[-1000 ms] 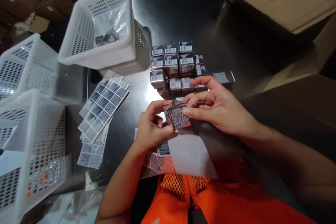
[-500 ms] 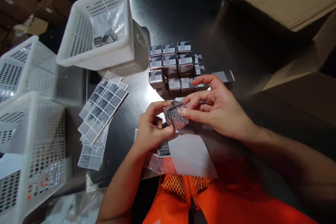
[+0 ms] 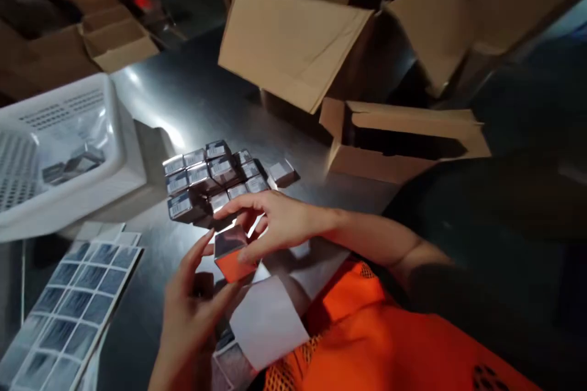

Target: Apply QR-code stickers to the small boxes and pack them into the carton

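While the fingertips [image 3: 250, 255] of the right hand [image 3: 275, 223] pinch the top edge of the small box [image 3: 232, 256] and the left hand [image 3: 195, 302] props it from seven o'clock with its fingers spread fairly wide, the box hangs just above the table [image 3: 192, 98], a shiny face up and an orange-lit face toward the camera. It looks like a light, two-handed hold on corners, so my worry is a slip: the glossy card gives little purchase, and if either hand eases off the box could tip onto the white backing sheet [image 3: 268, 324] lying at five o'clock of it. Close at twelve o'clock stands the block of barcoded boxes [image 3: 206, 174], tightly packed, and a careless right wrist could nudge that cluster out of line or knock the odd one [image 3: 282, 171] at its two o'clock corner, which sits a little apart. At nine o'clock lies the label sheet [image 3: 76, 302], near enough for a sweeping left forearm to shove it. Further out, the white basket [image 3: 114, 153] at ten o'clock holds a clear bag with a few dark boxes, and open cartons [image 3: 293, 43] crowd twelve to two o'clock. Hard to read: the whole view is smeared, the print on the labels is illegible, the left palm hides the box's underside, and the basket and label sheet are cut off by the left edge.
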Available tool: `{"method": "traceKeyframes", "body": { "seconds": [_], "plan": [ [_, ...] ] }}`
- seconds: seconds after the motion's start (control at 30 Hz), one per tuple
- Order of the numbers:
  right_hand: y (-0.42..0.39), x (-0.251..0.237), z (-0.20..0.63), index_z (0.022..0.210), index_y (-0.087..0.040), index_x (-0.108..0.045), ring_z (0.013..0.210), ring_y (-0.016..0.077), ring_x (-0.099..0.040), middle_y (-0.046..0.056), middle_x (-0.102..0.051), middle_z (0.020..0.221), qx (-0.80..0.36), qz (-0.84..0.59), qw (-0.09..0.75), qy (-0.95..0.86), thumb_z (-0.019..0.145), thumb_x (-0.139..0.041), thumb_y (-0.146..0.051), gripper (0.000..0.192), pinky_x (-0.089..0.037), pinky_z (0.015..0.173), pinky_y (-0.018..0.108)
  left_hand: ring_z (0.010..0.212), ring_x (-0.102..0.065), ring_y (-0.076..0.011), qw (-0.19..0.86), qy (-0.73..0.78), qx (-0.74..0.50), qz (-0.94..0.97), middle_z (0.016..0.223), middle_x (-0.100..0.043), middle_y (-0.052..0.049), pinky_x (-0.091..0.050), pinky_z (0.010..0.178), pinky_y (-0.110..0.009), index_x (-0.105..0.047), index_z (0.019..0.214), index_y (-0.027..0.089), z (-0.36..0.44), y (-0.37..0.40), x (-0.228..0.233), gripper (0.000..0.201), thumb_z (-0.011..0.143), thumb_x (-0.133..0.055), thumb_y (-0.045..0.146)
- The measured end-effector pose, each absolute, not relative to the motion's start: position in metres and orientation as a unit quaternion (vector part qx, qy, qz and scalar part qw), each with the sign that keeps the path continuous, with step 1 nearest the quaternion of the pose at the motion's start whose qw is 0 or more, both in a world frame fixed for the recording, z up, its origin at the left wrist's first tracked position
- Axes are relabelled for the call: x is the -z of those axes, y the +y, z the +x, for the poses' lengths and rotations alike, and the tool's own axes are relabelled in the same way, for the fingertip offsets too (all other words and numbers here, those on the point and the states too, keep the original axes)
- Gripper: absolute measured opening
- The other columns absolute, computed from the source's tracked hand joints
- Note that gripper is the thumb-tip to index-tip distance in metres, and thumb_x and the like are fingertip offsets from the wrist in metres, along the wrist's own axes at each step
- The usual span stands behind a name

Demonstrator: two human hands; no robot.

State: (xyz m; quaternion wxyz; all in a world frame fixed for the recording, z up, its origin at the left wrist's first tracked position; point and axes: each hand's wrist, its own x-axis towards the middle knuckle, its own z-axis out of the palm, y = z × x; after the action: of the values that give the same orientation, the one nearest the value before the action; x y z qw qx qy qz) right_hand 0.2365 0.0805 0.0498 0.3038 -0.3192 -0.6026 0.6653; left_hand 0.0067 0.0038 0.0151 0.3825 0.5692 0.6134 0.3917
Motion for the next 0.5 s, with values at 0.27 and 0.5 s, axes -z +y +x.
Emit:
{"method": "traceKeyframes", "body": {
  "seconds": [0.27,0.5],
  "plan": [
    [0.05,-0.085,0.384,0.108,-0.019,-0.077,0.073,0.0159,-0.069,0.001,-0.074,0.084,-0.521,-0.568,0.458,-0.444,0.064,-0.074,-0.027,0.045,-0.056,0.066,0.028,0.042,-0.047,-0.009,0.354,0.614,-0.346,0.615,0.075,-0.07,0.001,-0.039,0.04,-0.021,-0.079,0.105,0.026,-0.005,-0.001,-0.03,0.041,0.079,-0.075,0.058],
    [0.063,-0.094,0.454,0.103,-0.02,-0.076,0.09,0.026,-0.071,0.006,-0.077,0.097,-0.219,-0.696,0.428,-0.533,0.065,-0.084,-0.032,0.041,-0.056,0.086,0.039,0.042,-0.05,-0.0117,0.394,0.629,-0.37,0.559,0.075,-0.068,0.001,-0.026,0.032,-0.021,-0.08,0.096,0.029,0.002,-0.005,-0.032,0.038,0.078,-0.07,0.061]
  ]
}}
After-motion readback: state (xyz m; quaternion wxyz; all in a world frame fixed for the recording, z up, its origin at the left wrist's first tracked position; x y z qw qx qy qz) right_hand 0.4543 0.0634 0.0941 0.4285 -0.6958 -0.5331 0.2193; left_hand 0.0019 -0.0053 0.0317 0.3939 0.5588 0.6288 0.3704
